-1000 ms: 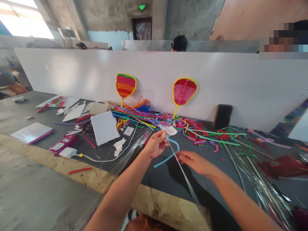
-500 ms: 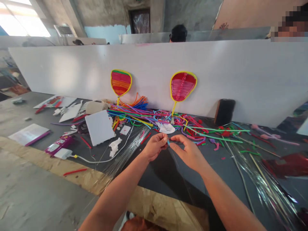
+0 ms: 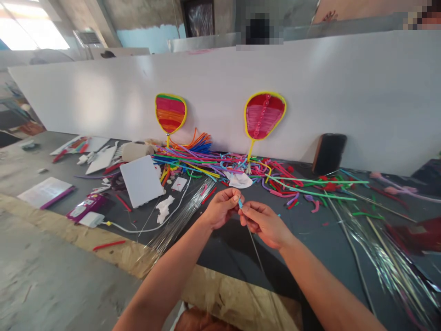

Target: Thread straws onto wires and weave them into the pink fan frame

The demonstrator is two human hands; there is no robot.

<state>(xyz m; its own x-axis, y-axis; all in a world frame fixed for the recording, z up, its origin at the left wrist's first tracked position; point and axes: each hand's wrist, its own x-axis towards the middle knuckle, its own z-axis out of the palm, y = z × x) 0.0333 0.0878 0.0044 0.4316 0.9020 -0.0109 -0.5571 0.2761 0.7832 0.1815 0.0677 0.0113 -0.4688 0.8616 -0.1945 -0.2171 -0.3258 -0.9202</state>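
My left hand (image 3: 220, 210) pinches a short light-blue pipe cleaner piece (image 3: 240, 202) between thumb and fingertips, above the dark tabletop. From the other side my right hand (image 3: 264, 224) closes on the same piece, its fingers curled beneath. A thin wire (image 3: 255, 250) runs down from the fingers towards the front edge; where it meets the blue piece is hidden. Just beyond the hands lie a white crumpled scrap (image 3: 239, 179) and a tangled heap of coloured pipe cleaners (image 3: 206, 162).
Two yellow-rimmed fan shapes (image 3: 171, 113) lean on the white partition, a phone (image 3: 330, 154) to their right. On the left are a white square board (image 3: 142, 181), a purple device (image 3: 86, 206) and a white cable (image 3: 144, 231). Loose wires (image 3: 179, 216) lie beside my left forearm.
My right hand has come in lower and curled its fingers around the blue piece. The thin wire now shows clearly below it. My view has shifted slightly.
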